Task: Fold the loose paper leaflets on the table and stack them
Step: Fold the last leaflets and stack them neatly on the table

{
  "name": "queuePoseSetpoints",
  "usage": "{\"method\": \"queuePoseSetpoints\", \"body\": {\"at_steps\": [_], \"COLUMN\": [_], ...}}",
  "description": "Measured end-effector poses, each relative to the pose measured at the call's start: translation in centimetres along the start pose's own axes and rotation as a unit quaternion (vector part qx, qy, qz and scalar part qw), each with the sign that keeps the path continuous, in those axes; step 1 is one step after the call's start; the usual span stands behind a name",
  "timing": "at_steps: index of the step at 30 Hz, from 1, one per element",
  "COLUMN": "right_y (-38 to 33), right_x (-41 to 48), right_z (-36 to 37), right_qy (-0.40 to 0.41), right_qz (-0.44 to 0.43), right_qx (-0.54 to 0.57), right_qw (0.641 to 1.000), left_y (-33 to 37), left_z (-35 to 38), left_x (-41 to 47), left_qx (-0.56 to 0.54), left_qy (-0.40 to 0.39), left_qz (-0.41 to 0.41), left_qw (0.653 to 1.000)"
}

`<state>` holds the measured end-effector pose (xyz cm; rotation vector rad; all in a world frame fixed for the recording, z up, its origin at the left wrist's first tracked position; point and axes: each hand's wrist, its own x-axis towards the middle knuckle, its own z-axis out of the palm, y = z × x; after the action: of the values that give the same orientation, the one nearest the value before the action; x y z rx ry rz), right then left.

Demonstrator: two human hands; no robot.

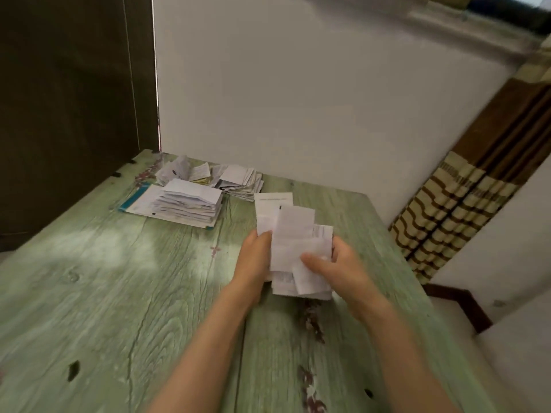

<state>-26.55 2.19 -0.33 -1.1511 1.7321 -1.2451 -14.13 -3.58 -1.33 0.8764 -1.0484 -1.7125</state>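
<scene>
Both hands hold a bunch of white printed leaflets (293, 234) above the middle of the green table (104, 278). My left hand (255, 257) grips the bunch from its left side, fingers behind the sheets. My right hand (334, 266) pinches the right side, thumb lying across the front. The sheets overlap unevenly, and one taller sheet sticks up at the back. A neat stack of folded leaflets (190, 202) lies at the far left on a larger sheet with a teal edge (134, 201).
A loose heap of more leaflets (208, 174) lies against the white wall at the table's far edge. To the right, past the table edge, stands a brown and cream patterned fabric (447, 210). A dark door is at the far left.
</scene>
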Motion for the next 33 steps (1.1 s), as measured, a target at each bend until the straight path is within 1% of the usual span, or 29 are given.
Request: {"method": "queuePoseSetpoints", "body": {"at_steps": [2,4,6,7,10,15,19,21,25,27,29,30,33], "right_y": [0.5,1.0,1.1,1.2,1.4,1.5,1.6,1.6,1.2,1.2,1.3,1.6,2.0], "right_x": [-0.2,-0.4,-0.5,-0.5,-0.3,0.1,0.2,0.2,0.0,0.0,0.0,0.0,-0.2], "right_z": [0.0,-0.1,0.0,0.0,0.1,-0.7,-0.8,0.0,1.9,2.7,3.3,3.4,3.5], "right_qy": [0.017,0.012,0.006,0.003,-0.005,0.026,0.02,0.044,0.12,0.159,0.184,0.179,0.11], "right_qz": [0.005,0.014,0.01,0.004,-0.01,-0.025,-0.03,-0.033,-0.059,-0.079,-0.095,-0.102,-0.101], "right_qx": [-0.008,0.014,0.031,0.037,0.035,0.028,0.049,0.07,0.106,0.083,0.031,0.025,0.078], "right_qw": [1.0,1.0,0.999,0.999,0.999,0.999,0.998,0.996,0.985,0.981,0.978,0.978,0.986], "left_y": [-0.2,-0.5,-0.6,-0.8,-1.0,-1.3,-1.6,-1.6,-1.6,-1.7,-1.8,-1.9,-2.0], "left_z": [0.0,0.0,0.0,0.1,0.0,0.0,-0.1,-0.1,0.1,0.5,1.0,1.2,1.6], "left_x": [0.1,-0.1,-0.2,-0.3,-0.1,0.2,0.5,0.5,0.0,-0.2,-0.7,-0.8,-1.1], "left_qx": [-0.024,-0.04,0.009,0.028,0.02,-0.016,-0.007,0.0,0.039,0.057,0.066,0.069,0.108], "left_qy": [-0.003,-0.025,-0.042,-0.039,-0.003,0.033,0.039,0.027,-0.002,-0.031,-0.059,-0.068,-0.072], "left_qz": [0.005,0.012,0.034,0.047,0.067,0.051,0.055,0.06,0.08,0.081,0.077,0.079,0.105], "left_qw": [1.0,0.999,0.999,0.998,0.998,0.998,0.998,0.998,0.996,0.995,0.993,0.992,0.986]}}
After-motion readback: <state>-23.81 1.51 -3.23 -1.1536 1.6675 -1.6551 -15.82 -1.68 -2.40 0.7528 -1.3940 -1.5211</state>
